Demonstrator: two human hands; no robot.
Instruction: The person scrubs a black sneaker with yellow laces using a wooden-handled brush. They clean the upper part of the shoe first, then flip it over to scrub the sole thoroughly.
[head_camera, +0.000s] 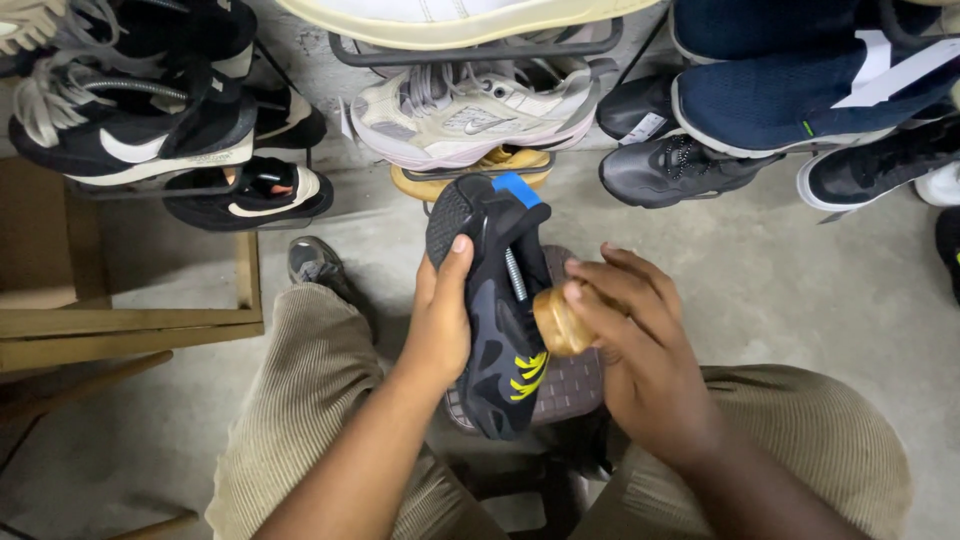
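My left hand (440, 320) grips a black sneaker (495, 330) with yellow marks and a blue heel tab, held on its side above my lap. My right hand (630, 340) holds a brush with a rounded wooden handle (560, 320), pressed against the side of the sneaker. The brush bristles are hidden between the handle and the shoe. Below the shoe a dark brown woven stool seat (575, 385) shows between my knees, which are in beige corduroy trousers.
Metal racks ahead hold many shoes: black and white sneakers (130, 130) at left, a beige sneaker (470, 115) in the middle, navy shoes (800, 95) and black ones (670, 165) at right. A wooden frame (130, 320) lies at left on the concrete floor.
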